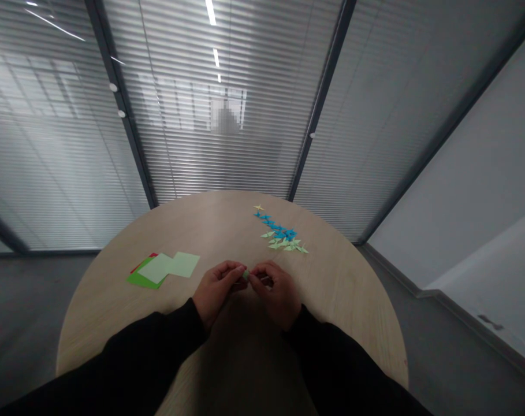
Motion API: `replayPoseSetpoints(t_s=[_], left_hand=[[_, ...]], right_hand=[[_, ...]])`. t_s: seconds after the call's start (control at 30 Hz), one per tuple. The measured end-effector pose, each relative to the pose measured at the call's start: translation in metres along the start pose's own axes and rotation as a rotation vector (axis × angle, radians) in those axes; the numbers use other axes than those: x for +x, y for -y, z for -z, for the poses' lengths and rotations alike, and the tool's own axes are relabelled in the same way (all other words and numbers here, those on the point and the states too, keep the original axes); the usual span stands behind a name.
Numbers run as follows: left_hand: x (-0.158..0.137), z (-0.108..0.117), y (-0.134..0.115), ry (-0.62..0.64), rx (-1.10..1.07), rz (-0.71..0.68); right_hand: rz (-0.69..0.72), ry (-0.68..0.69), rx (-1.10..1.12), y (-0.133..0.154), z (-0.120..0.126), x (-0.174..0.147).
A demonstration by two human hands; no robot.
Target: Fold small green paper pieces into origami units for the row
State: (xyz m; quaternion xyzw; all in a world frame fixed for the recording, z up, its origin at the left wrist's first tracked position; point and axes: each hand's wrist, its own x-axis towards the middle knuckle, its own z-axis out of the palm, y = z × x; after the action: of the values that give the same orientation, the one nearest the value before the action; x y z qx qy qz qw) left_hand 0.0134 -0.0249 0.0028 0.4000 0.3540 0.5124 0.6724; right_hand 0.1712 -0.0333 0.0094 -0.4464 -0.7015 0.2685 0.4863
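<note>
Between my two hands is a small piece of folded pale green paper (245, 275), mostly covered by fingers. My left hand (219, 287) pinches its left side between thumb and fingers. From the right, my right hand (278, 290) closes on it with thumb and index finger. Left of my hands lie flat pale green paper sheets (185, 264), partly over a brighter green sheet (145, 276) and a red sheet (146, 261). Beyond my right hand are several folded pale green paper pieces (288, 245) and several blue folded pieces (268, 222) with pointed ends.
A single yellow folded piece (259, 207) sits at the far end of the row. Everything lies on a round wooden table (210, 219). Behind it stands a glass partition with blinds (227, 156), and a white wall (470, 219) rises on the right.
</note>
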Motion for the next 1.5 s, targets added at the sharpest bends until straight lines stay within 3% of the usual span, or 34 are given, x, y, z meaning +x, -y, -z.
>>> replayPoseSetpoints(t_s=[0.33, 0.6, 1.03, 1.2, 1.5], left_hand=[[0.0, 0.003, 0.0, 0.059, 0.164, -0.08], [0.0, 0.002, -0.002, 0.001, 0.245, -0.118], [0.0, -0.001, -0.001, 0.041, 0.185, -0.119], [-0.001, -0.005, -0.006, 0.106, 0.312, -0.064], [-0.003, -0.003, -0.006, 0.04, 0.462, -0.141]], right_hand=[[-0.102, -0.001, 0.027, -0.004, -0.003, -0.003], [-0.094, -0.018, 0.028, -0.004, -0.005, -0.002], [-0.143, -0.06, 0.266, -0.01, -0.012, -0.002], [-0.164, -0.089, 0.337, -0.009, -0.012, -0.002], [-0.225, -0.019, 0.37, -0.01, -0.014, -0.003]])
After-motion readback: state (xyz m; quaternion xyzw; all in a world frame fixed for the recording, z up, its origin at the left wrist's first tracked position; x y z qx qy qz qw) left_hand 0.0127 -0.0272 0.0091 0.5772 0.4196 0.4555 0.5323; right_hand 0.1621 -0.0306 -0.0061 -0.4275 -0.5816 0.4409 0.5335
